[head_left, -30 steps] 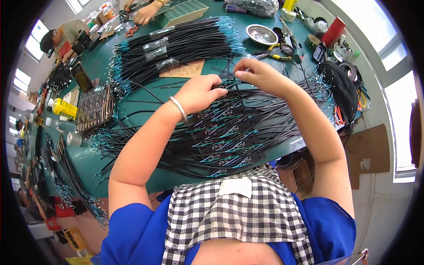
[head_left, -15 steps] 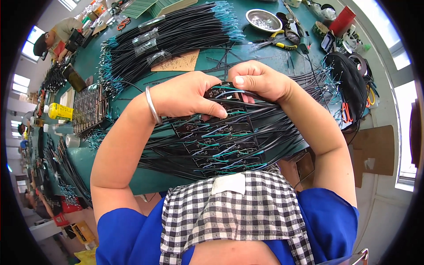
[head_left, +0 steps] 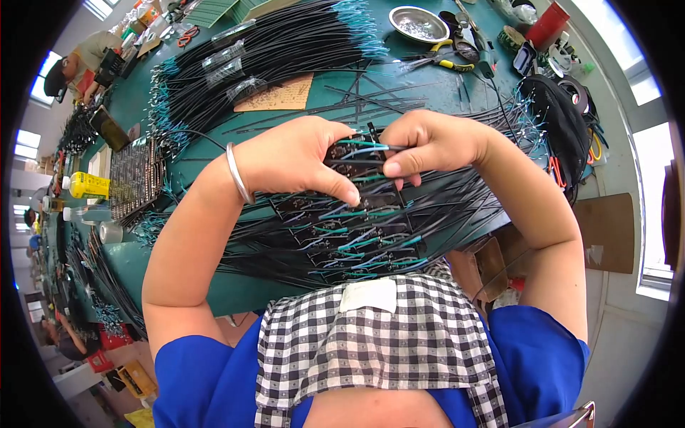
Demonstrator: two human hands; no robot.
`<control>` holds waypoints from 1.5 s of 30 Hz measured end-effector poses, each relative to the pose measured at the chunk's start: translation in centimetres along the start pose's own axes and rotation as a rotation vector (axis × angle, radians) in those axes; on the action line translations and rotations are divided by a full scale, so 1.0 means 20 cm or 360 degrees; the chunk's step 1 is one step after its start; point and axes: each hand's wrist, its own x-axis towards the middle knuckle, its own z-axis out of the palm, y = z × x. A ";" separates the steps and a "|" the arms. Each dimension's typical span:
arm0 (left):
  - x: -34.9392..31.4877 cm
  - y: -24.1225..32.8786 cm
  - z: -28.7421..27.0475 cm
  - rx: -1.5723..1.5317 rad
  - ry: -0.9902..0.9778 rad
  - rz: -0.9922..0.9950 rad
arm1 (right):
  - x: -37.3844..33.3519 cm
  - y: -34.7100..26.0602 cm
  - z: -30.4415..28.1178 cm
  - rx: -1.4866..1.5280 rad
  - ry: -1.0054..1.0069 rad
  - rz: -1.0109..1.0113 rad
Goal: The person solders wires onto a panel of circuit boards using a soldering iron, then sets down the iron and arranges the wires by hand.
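A dark circuit board panel (head_left: 371, 228) lies before me, with black cables running off both its sides and blue and green wire ends across it. My left hand (head_left: 303, 157) is closed on the panel's far left part, thumb on top. My right hand (head_left: 428, 150) pinches a black cable (head_left: 389, 148) near its blue and green wires at the panel's far right edge. The undersides of both hands' fingers are mostly hidden.
Behind lies a big bundle of black cables (head_left: 264, 53) on brown paper (head_left: 275, 96). A metal bowl (head_left: 419, 25) and yellow-handled pliers (head_left: 446, 55) sit far right. At left are stacked boards (head_left: 135, 178) and a yellow bottle (head_left: 87, 185). Another person (head_left: 82, 64) works far left.
My right hand has shifted slightly right and down, and more of the wires beside it shows. My left hand stays on the panel, its thumb a little lower. The whole view has shifted slightly.
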 end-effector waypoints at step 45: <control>0.09 -0.42 0.05 -0.0050 -0.0072 0.0100 | 0.12 0.43 0.13 0.0412 -0.0408 0.0217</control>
